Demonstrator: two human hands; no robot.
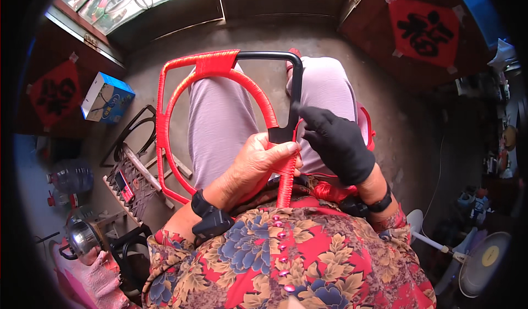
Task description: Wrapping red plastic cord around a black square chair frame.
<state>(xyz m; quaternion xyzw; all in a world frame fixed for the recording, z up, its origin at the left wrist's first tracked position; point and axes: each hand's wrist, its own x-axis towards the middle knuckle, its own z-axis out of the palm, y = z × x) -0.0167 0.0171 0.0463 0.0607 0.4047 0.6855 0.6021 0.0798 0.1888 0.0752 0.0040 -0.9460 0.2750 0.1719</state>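
Observation:
A black metal frame [297, 83], an outer rounded shape with a ring inside it, rests across my lap and is largely wound in shiny red strip [216, 62]. The upper right corner and the joint beside the ring show bare black. My bare left hand [264, 157] is closed round the wrapped bar just below that joint, thumb on top. Just right of the bar is my right hand [338, 144] in a black glove, fingers curled together. A thin red strand shows between the bar and the gloved fingertips; what they pinch is hidden.
Loose red strip [333, 191] lies bunched at my lap. On the floor to the left are another black frame [135, 130], a folding stool [132, 182] with a red phone [125, 187] on it, and a blue box [108, 98]. A fan [484, 264] stands at lower right.

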